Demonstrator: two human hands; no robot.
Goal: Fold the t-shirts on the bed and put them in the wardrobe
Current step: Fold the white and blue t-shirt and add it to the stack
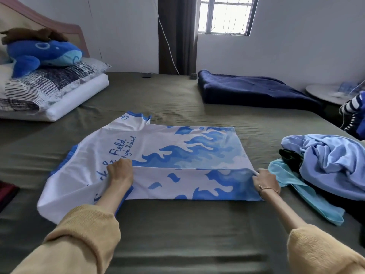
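A white t-shirt with blue flames (177, 147) lies spread sideways on the olive bed sheet (177, 230), collar to the left, hem to the right. Its near side is folded over toward the middle. My left hand (120, 172) grips the folded edge near the chest lettering. My right hand (265, 179) pinches the same folded edge at the hem. A crumpled pile of light blue shirts (327, 165) with a turquoise one (308, 194) lies at the right.
Stacked pillows (49, 89) with a blue plush whale (43, 52) sit at the far left. A folded navy blanket (252, 89) lies at the back right. A window (227, 14) and dark curtain are behind the bed.
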